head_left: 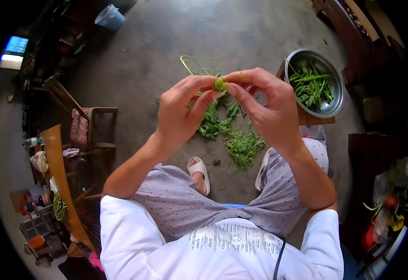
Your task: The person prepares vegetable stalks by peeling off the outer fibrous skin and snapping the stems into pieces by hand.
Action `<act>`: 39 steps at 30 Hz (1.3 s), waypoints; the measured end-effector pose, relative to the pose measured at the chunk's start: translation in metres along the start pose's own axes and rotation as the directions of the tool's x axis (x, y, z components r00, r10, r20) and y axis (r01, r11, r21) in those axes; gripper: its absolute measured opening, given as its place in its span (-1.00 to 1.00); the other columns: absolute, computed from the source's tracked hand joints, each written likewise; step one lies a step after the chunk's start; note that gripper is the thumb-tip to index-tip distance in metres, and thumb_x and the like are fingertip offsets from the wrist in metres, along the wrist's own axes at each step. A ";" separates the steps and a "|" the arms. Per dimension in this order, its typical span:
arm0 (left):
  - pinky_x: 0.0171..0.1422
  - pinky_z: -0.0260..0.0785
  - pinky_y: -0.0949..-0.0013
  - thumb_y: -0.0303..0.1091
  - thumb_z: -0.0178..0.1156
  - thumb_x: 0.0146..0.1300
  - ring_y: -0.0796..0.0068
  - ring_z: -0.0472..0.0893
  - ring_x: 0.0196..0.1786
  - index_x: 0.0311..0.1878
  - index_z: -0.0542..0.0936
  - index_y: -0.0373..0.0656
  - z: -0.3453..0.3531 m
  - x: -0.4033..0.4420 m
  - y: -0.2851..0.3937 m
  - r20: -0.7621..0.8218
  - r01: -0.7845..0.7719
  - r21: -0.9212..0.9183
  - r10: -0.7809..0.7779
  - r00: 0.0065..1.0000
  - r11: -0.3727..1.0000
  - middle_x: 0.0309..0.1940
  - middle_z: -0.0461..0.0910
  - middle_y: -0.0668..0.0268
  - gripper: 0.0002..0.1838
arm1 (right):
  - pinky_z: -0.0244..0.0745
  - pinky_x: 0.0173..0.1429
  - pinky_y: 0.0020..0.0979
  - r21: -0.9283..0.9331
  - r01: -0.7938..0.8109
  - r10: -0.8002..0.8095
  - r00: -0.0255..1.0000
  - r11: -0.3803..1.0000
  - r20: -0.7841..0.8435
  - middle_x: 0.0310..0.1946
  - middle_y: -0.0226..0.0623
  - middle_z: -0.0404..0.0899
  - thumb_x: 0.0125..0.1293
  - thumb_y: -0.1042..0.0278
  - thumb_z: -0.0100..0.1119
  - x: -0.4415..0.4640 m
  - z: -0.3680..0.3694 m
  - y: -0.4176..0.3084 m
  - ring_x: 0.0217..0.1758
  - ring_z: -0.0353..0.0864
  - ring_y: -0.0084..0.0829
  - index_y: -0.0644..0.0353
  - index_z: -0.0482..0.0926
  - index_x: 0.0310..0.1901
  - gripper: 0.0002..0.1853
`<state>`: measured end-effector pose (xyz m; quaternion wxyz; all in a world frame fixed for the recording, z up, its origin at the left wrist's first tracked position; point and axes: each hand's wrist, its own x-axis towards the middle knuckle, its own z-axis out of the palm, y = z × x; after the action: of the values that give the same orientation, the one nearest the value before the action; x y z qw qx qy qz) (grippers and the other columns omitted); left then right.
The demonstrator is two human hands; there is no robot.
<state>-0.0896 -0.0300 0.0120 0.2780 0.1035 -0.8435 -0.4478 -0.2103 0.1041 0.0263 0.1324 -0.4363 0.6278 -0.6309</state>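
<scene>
At the far left a lit screen [14,52] glows in the shadows. Below it runs a long wooden counter [63,170], carrying a clear bottle [32,141] at its far end and a bundle of long green strands [60,208] along its near part. Just right of the counter stands a wooden chair [102,110] with a patterned seat. Further off on the floor is a light-blue bin [111,19] with a liner showing at its rim; its contents cannot be made out.

In the middle, the left hand [179,109] is raised above the floor, its forearm angled inward, thumb and index fingers pinched on a short green piece [219,86]. Below, partly hidden by the hands, leafy greens [209,122] lie on the concrete, with a heap of finer trimmings [244,148] nearer the person's feet, between two pale slippers [207,178]. The right hand [275,108] mirrors the left, its thumb and index fingers closed on the same piece, the two sets of fingertips almost meeting.

To the right, a metal bowl [338,88] holds cut green stems and leaves [312,87]. It sits on a low wooden stool [318,119], near dark furniture [360,58] at the right edge.
</scene>
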 end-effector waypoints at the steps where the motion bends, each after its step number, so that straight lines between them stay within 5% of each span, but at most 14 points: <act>1: -0.30 0.53 0.40 -0.58 0.20 0.16 0.37 0.67 -0.30 -0.12 0.59 -0.22 -0.003 -0.004 0.008 -0.056 -0.071 0.118 0.078 0.995 0.990 -0.30 0.64 0.18 -0.80 | 0.48 -0.33 -0.52 0.003 0.031 -0.031 1.000 1.000 0.005 -0.40 -0.26 0.63 0.19 0.48 0.26 -0.004 0.002 -0.010 -0.41 0.61 -0.53 0.26 0.66 -0.23 -0.87; 5: -0.33 0.51 0.37 -0.59 0.21 0.13 0.31 0.66 -0.34 -0.10 0.61 -0.17 -0.013 -0.017 0.034 -0.140 -0.237 0.349 0.300 0.943 0.907 -0.30 0.63 0.20 -0.75 | 0.45 -0.35 -0.60 0.129 0.066 -0.062 0.998 0.989 -0.032 -0.45 -0.29 0.66 0.22 0.50 0.23 -0.015 0.010 -0.026 -0.46 0.56 -0.64 0.29 0.67 -0.20 -0.87; 7: -0.33 0.51 0.37 -0.61 0.22 0.10 0.32 0.66 -0.34 -0.10 0.62 -0.16 -0.016 -0.023 0.039 -0.174 -0.255 0.385 0.341 0.924 0.887 -0.29 0.63 0.22 -0.72 | 0.44 -0.34 -0.63 0.249 -0.070 0.064 0.997 0.966 0.031 -0.46 -0.34 0.66 0.25 0.48 0.23 -0.020 0.010 -0.033 -0.41 0.55 -0.70 0.35 0.66 -0.20 -0.86; 11: -0.31 0.51 0.38 -0.65 0.26 0.01 0.34 0.65 -0.32 -0.10 0.63 -0.13 -0.021 -0.035 0.048 -0.205 -0.268 0.452 0.392 0.897 0.851 -0.28 0.63 0.25 -0.65 | 0.43 -0.33 -0.64 0.273 -0.084 0.066 0.995 0.958 0.073 -0.47 -0.37 0.64 0.26 0.47 0.22 -0.027 0.013 -0.043 -0.39 0.53 -0.72 0.39 0.64 -0.21 -0.84; 18: -0.31 0.51 0.37 -0.63 0.27 -0.01 0.34 0.65 -0.31 -0.10 0.63 -0.13 -0.024 -0.046 0.040 -0.242 -0.267 0.486 0.422 0.874 0.832 -0.28 0.63 0.28 -0.65 | 0.45 -0.33 -0.61 0.107 -0.114 0.102 0.988 0.988 0.114 -0.48 -0.33 0.64 0.24 0.48 0.23 -0.030 0.020 -0.053 -0.43 0.54 -0.68 0.37 0.65 -0.23 -0.86; 23: -0.30 0.52 0.38 -0.64 0.25 -0.01 0.35 0.66 -0.28 -0.09 0.63 -0.09 -0.030 -0.047 0.033 -0.235 -0.266 0.511 0.430 0.872 0.817 -0.27 0.63 0.30 -0.63 | 0.50 -0.32 -0.48 -0.205 0.241 -0.235 0.971 0.949 0.056 -0.39 -0.18 0.65 0.18 0.51 0.25 -0.025 0.024 -0.065 -0.41 0.64 -0.40 0.25 0.66 -0.22 -0.87; 26: -0.27 0.53 0.37 -0.69 0.19 -0.04 0.33 0.66 -0.26 -0.11 0.65 -0.11 -0.033 -0.048 0.032 -0.204 -0.264 0.532 0.424 0.882 0.805 -0.27 0.63 0.26 -0.61 | 0.50 -0.32 -0.45 -0.273 0.277 -0.259 0.961 0.921 0.101 -0.38 -0.17 0.64 0.16 0.52 0.26 -0.025 0.026 -0.062 -0.39 0.65 -0.31 0.26 0.64 -0.24 -0.88; 36: -0.10 0.55 0.30 -0.78 0.08 -0.01 0.23 0.66 -0.12 -0.13 0.64 -0.20 -0.039 -0.050 0.022 -0.133 -0.315 0.483 0.424 0.896 0.817 -0.19 0.62 0.16 -0.61 | 0.50 -0.32 -0.49 -0.205 0.158 -0.116 0.973 0.966 0.201 -0.41 -0.22 0.63 0.15 0.50 0.26 -0.017 0.026 -0.055 -0.41 0.64 -0.45 0.30 0.63 -0.25 -0.87; 39: -0.15 0.56 0.36 -0.72 0.16 -0.02 0.26 0.66 -0.14 -0.09 0.61 -0.15 -0.031 -0.050 0.014 -0.212 -0.314 0.356 0.404 0.890 0.880 -0.18 0.61 0.19 -0.61 | 0.49 -0.32 -0.54 -0.036 -0.049 0.055 0.974 0.998 0.218 -0.42 -0.29 0.64 0.17 0.46 0.25 -0.019 0.030 -0.044 -0.40 0.60 -0.59 0.31 0.62 -0.25 -0.86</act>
<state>-0.0300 -0.0221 0.0182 0.4535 0.0487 -0.8598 -0.2296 -0.1612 0.1052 0.0540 0.2106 -0.4887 0.6301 -0.5656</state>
